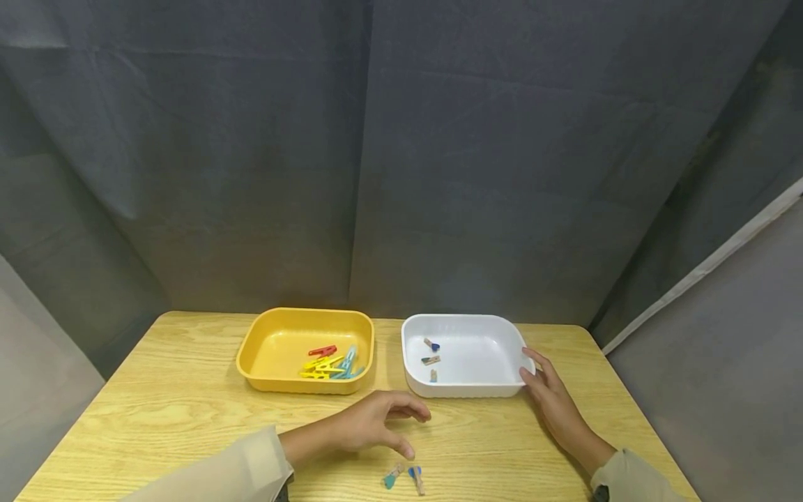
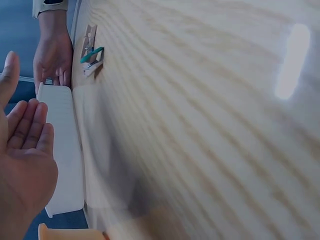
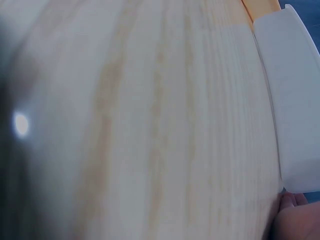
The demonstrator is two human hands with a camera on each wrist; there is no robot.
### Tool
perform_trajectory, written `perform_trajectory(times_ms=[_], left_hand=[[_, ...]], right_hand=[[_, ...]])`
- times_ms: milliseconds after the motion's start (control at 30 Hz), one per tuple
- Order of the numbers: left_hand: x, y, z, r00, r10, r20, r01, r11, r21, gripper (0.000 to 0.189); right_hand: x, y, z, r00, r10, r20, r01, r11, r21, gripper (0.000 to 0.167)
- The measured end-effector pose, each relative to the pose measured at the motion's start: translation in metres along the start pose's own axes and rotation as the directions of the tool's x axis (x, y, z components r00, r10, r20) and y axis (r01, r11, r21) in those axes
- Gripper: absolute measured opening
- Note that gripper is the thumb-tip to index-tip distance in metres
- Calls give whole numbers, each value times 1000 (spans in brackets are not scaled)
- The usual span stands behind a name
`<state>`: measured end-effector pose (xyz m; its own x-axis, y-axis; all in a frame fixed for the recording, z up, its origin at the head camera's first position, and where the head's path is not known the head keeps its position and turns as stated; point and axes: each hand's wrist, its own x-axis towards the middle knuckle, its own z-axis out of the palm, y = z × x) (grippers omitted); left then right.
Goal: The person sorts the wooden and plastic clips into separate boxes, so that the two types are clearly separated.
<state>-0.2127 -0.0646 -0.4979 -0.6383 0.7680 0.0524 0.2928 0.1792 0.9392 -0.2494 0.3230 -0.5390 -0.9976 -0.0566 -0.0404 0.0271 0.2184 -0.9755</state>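
My left hand (image 1: 381,420) hovers over the table with fingers loosely bent and nothing in them. Just below its thumb lie two small wooden clothespins, one with a teal heart (image 1: 390,481) and one with a blue heart (image 1: 415,472). In the left wrist view, the left palm (image 2: 27,165) faces up, bare. My right hand (image 1: 553,401) holds the right end of the white tray (image 1: 467,390), thumb and forefinger over its rim; other fingers show against its outer end. Several small wooden clothespins (image 1: 431,360) lie in the tray's left side.
Left of the white tray stands a yellow tray (image 1: 270,380) with several plastic clothespins, red (image 1: 323,351), yellow (image 1: 316,374) and light blue (image 1: 348,359). Both trays sit near the far edge of the wooden table (image 1: 157,411), before a grey curtain (image 1: 251,174).
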Motion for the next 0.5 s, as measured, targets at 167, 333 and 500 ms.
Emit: perform_trajectory(times_ms=[167, 333, 500], left_hand=[[-7, -5, 1, 1000, -10, 26, 10, 1000, -2, 59], [-15, -13, 4, 998, -33, 62, 32, 999, 9, 61], [-20, -18, 7, 995, -47, 89, 43, 998, 36, 63]], right_hand=[[-1, 0, 1, 1000, -2, 4, 2, 1000, 4, 63], [0, 0, 1, 1000, -8, -4, 8, 1000, 9, 61], [0, 0, 1, 1000, -15, -6, 15, 1000, 14, 60]])
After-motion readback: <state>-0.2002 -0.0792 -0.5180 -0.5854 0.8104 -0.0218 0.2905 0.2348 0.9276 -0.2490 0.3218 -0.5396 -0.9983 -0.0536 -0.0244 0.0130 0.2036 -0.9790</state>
